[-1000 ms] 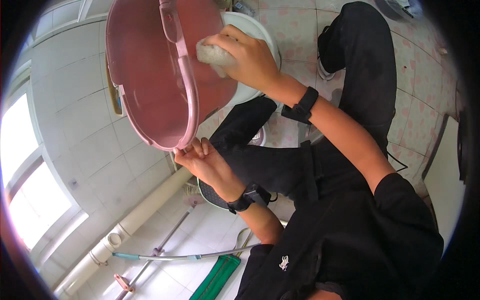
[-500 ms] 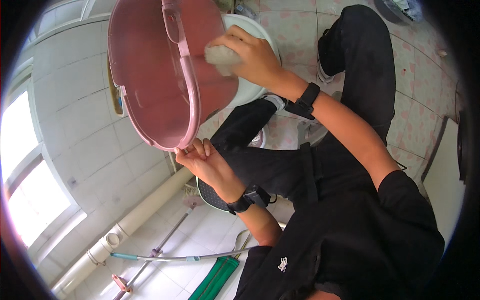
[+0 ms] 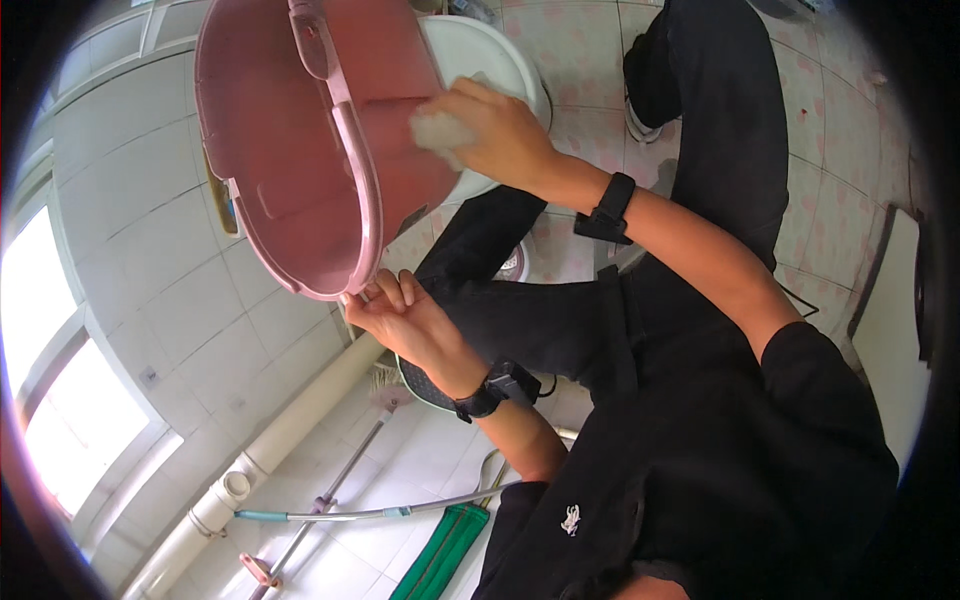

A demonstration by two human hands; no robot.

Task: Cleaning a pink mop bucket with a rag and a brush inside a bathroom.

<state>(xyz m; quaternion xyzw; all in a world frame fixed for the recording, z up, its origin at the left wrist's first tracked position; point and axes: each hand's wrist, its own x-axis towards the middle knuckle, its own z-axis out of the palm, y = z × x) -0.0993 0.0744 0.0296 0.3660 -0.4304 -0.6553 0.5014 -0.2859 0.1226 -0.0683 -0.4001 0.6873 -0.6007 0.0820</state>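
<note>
Pink bucket point(image 3: 290, 150), tipped on its side, at upper left of view; left hand point(image 3: 420, 325) at its rim, right hand point(image 3: 505, 135) at its outer wall.
Bucket mouth faces lower left. Right grip closed around a pale sponge point(image 3: 440, 135), pressed to the bucket's outside; sponge blurred. Left grip pinched on the lower end of the rim, palm up, fingers curled. Behind the bucket, a white round-edged fixture point(image 3: 490, 60); contact between the two hidden. Black bands on both wrists. Dark trouser legs point(image 3: 540, 325) just beside the left hand. Farther out: pink-patterned floor tiles point(image 3: 580, 65), white tiled wall point(image 3: 140, 240), cream pipe point(image 3: 290, 425), metal poles and a green item point(image 3: 440, 555) at lower left.
</note>
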